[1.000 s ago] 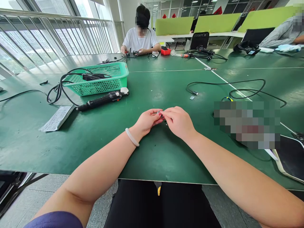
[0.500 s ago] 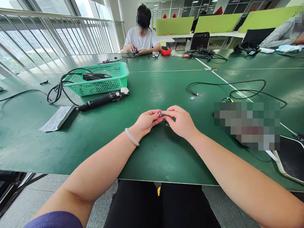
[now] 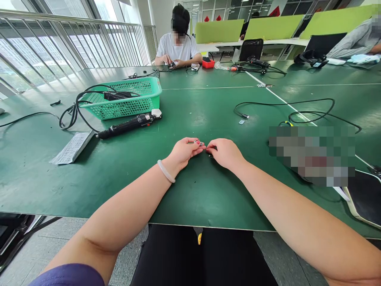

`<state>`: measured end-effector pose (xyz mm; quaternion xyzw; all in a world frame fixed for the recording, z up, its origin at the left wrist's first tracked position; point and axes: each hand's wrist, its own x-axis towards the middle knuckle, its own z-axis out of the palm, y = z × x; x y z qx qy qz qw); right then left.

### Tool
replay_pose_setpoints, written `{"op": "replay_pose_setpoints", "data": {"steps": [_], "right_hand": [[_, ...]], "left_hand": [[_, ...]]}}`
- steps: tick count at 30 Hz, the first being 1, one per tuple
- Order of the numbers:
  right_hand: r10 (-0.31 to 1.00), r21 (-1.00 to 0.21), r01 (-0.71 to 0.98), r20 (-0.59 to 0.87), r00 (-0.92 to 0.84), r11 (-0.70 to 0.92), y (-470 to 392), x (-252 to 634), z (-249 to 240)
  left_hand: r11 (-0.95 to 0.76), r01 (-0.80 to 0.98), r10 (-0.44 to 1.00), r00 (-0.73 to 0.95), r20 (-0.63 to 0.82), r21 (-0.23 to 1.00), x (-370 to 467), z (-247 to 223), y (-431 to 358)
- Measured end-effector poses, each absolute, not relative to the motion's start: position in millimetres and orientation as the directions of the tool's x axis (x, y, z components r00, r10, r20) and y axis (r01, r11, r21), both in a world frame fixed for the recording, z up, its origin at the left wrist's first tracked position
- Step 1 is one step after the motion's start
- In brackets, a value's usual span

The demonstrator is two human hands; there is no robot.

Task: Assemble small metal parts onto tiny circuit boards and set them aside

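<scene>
My left hand (image 3: 185,151) is closed in a pinch on a small shiny metal part (image 3: 201,143), too small to name more exactly. A pale band circles my left wrist. Just to the right, fingertips curled down toward the table, is my right hand (image 3: 225,154); whatever its fingers hold, if anything, is hidden. Below those fingertips, a small metallic piece (image 3: 211,156) lies on the green table (image 3: 184,198), partly covered by the hand. The two hands are close together with a narrow gap between the fingertips.
A black electric screwdriver (image 3: 129,125) lies by a green basket (image 3: 131,106) with cables. Folded paper (image 3: 73,148) sits at the left. A black cable (image 3: 268,105) and a memory-card-like piece (image 3: 241,122) lie right, near a blurred object (image 3: 311,157). A co-worker (image 3: 177,47) sits opposite.
My right hand has drawn back from the metal part in my left hand, and its fingers have curled down toward the table. My left hand stays almost in place, still pinching the part.
</scene>
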<state>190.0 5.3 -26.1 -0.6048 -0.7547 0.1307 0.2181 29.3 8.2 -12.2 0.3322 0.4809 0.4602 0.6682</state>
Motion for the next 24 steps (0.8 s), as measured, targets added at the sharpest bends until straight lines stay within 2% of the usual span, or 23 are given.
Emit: {"op": "replay_pose_setpoints", "data": {"steps": [2, 5, 8, 11, 16, 24], "right_hand": [[0.972, -0.585, 0.784, 0.209, -0.104, 0.21, 4.1, 191.6, -23.7], [0.973, -0.823, 0.531, 0.232, -0.007, 0.2, 3.1, 195.2, -22.0], [0.982, -0.941, 0.286, 0.188, 0.009, 0.178, 4.4, 195.7, -24.1], [0.988, -0.969, 0.196, 0.151, 0.002, 0.148, 6.1, 193.7, -28.1], [0.991, -0.975, 0.182, 0.132, -0.009, 0.131, 5.8, 192.8, -29.3], [0.985, -0.93, 0.327, 0.172, -0.024, 0.17, 4.6, 194.5, -26.6]], "left_hand": [[0.353, -0.297, 0.936, 0.11, -0.336, 0.887, 28.7, -12.7, 8.8], [0.338, -0.281, 0.941, 0.132, -0.312, 0.898, 28.7, -12.7, 8.0], [0.312, -0.257, 0.947, 0.163, -0.277, 0.914, 29.9, -11.7, 5.6], [0.299, -0.224, 0.947, 0.187, -0.26, 0.928, 31.2, -10.3, 3.4], [0.291, -0.184, 0.942, 0.227, -0.247, 0.939, 31.0, -9.1, 2.5], [0.28, -0.209, 0.949, 0.206, -0.238, 0.937, 29.6, -9.0, 2.9]]}}
